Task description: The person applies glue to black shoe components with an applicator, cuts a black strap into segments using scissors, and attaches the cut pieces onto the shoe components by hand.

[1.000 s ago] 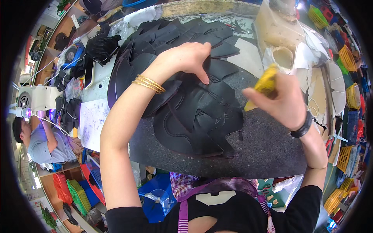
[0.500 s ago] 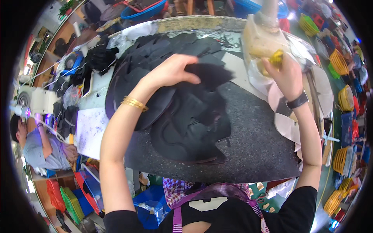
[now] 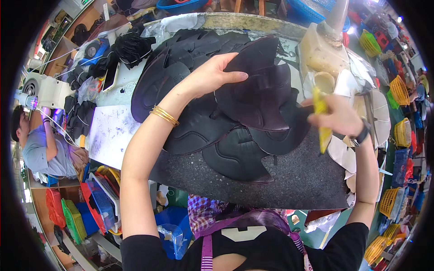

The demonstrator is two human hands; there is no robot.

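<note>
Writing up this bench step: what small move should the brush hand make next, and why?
Probably bring the yellow brush in the right hand left onto the top black piece: the left hand lies flat on it, and the brush hangs just beside its edge.

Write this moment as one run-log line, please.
left hand: flat on black pieces | right hand: holds yellow brush | mat: below

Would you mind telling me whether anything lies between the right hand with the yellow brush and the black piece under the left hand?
Nothing visible does. The right hand holds the yellow brush at the edge of the fanned black pieces, and the black piece under the left hand lies on top, uncovered on that side.
</note>
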